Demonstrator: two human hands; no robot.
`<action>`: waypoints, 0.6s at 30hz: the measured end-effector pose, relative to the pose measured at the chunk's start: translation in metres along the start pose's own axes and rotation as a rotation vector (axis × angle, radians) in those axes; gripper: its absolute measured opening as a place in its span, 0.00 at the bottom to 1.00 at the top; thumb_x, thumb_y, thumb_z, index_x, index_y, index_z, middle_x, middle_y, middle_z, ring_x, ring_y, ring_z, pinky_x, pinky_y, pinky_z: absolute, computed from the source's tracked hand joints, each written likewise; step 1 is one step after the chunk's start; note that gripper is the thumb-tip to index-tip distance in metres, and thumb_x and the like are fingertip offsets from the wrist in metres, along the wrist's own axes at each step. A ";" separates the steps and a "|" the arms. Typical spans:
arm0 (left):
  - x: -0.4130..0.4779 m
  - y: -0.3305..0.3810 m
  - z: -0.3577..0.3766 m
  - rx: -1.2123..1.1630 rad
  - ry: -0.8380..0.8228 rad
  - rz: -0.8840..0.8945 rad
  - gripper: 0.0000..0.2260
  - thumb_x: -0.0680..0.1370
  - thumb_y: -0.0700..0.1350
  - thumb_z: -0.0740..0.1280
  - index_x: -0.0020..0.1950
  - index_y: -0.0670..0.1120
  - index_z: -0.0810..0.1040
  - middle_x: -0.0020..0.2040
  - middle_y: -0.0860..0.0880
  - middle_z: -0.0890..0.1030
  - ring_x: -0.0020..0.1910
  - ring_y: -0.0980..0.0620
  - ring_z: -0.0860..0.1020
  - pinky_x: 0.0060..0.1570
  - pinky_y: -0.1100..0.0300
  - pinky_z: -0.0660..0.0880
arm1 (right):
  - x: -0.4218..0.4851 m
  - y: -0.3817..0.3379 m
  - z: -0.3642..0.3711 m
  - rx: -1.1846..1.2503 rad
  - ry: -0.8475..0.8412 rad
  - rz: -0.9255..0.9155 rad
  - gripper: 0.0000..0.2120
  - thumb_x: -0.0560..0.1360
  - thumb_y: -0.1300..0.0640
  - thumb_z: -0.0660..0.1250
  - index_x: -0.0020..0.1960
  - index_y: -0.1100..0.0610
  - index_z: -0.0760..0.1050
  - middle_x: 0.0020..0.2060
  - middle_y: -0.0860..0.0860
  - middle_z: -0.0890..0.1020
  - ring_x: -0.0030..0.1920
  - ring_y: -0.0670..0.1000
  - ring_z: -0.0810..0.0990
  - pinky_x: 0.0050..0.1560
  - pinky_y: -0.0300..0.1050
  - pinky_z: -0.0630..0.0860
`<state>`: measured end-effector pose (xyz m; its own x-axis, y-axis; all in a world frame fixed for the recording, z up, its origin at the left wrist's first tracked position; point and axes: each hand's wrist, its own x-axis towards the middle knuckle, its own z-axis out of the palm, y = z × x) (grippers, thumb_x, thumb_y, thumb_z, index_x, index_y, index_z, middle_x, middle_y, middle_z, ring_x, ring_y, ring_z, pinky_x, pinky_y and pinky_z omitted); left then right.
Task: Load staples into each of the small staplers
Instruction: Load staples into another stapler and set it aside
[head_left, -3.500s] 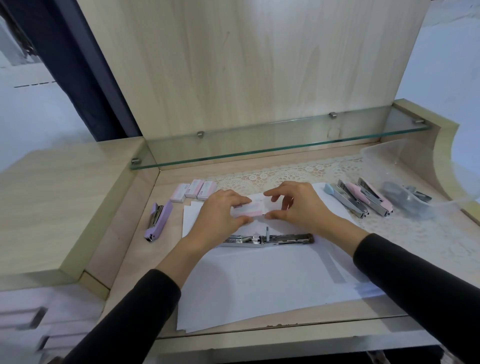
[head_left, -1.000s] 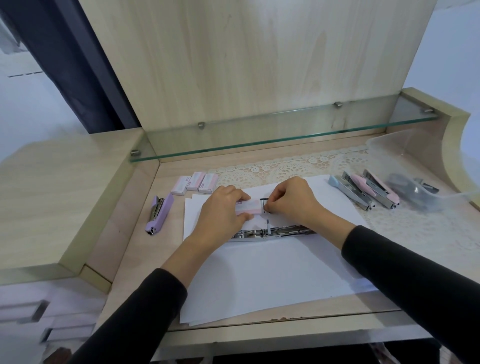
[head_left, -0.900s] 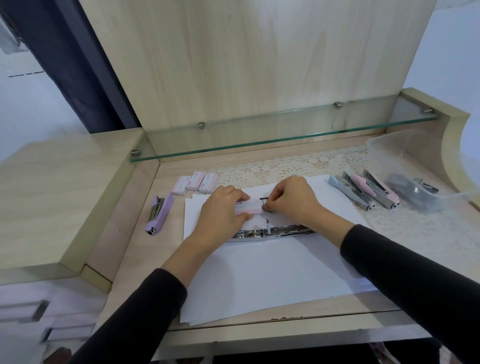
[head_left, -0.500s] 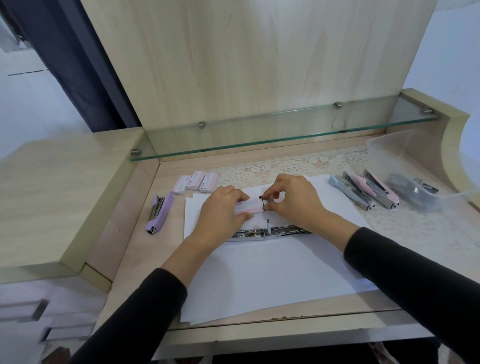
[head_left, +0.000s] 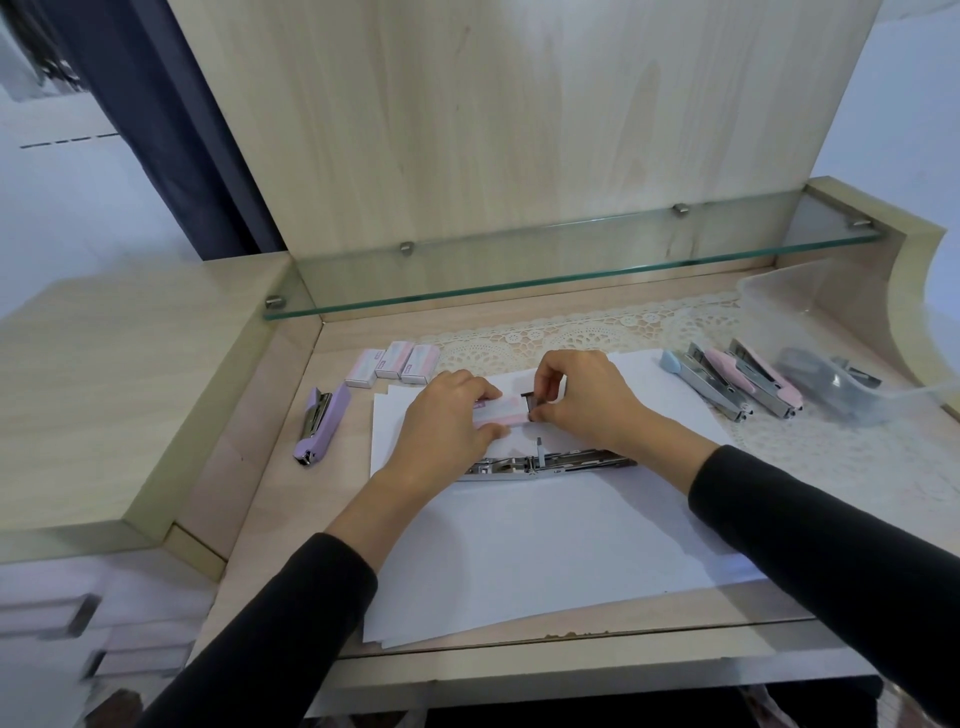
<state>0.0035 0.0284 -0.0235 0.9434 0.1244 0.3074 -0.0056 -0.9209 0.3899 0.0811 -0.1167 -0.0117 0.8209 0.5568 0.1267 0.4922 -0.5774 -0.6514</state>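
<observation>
My left hand (head_left: 445, 415) grips a small pink staple box (head_left: 500, 411) above the white paper sheets (head_left: 540, 545). My right hand (head_left: 582, 397) pinches the inner tray and staples at the box's right end (head_left: 531, 404). Just in front of both hands an opened stapler (head_left: 550, 461) lies flat on the paper, its metal channel exposed. A closed purple stapler (head_left: 321, 425) lies to the left. A blue stapler (head_left: 701, 378) and two pink staplers (head_left: 756, 379) lie at the right on the lace mat. Three more staple boxes (head_left: 394, 362) sit behind my left hand.
A clear plastic tub (head_left: 810, 312) at the far right holds a dark stapler (head_left: 826, 370). A glass shelf (head_left: 545, 265) runs across the back above the desk. A raised wooden side top (head_left: 104, 389) stands to the left, with drawers below it.
My right fingers have shifted at the box's right end, drawing the dark inner tray slightly out. My left hand holds the box in the same place. The opened stapler has not moved.
</observation>
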 end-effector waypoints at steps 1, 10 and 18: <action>0.000 0.000 0.000 0.001 -0.002 -0.002 0.16 0.70 0.45 0.73 0.56 0.43 0.78 0.51 0.47 0.79 0.53 0.49 0.73 0.52 0.61 0.68 | 0.000 0.001 0.000 -0.001 -0.003 -0.004 0.13 0.65 0.65 0.71 0.32 0.52 0.69 0.34 0.48 0.77 0.33 0.45 0.71 0.35 0.37 0.68; 0.004 -0.001 -0.001 0.022 -0.049 -0.021 0.17 0.72 0.47 0.71 0.59 0.44 0.78 0.52 0.47 0.79 0.54 0.50 0.73 0.51 0.61 0.67 | -0.001 0.002 -0.014 0.214 0.037 -0.034 0.13 0.65 0.63 0.74 0.31 0.53 0.71 0.31 0.47 0.77 0.27 0.35 0.72 0.32 0.26 0.66; 0.012 -0.005 -0.004 0.016 -0.124 -0.088 0.17 0.73 0.48 0.71 0.60 0.47 0.77 0.57 0.48 0.78 0.56 0.50 0.74 0.55 0.56 0.71 | 0.000 0.005 -0.031 0.592 0.089 0.089 0.11 0.69 0.70 0.69 0.34 0.58 0.71 0.31 0.58 0.81 0.26 0.49 0.80 0.34 0.45 0.80</action>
<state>0.0140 0.0359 -0.0186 0.9737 0.1591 0.1633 0.0830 -0.9144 0.3962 0.0923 -0.1377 0.0080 0.8852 0.4549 0.0975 0.1962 -0.1749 -0.9648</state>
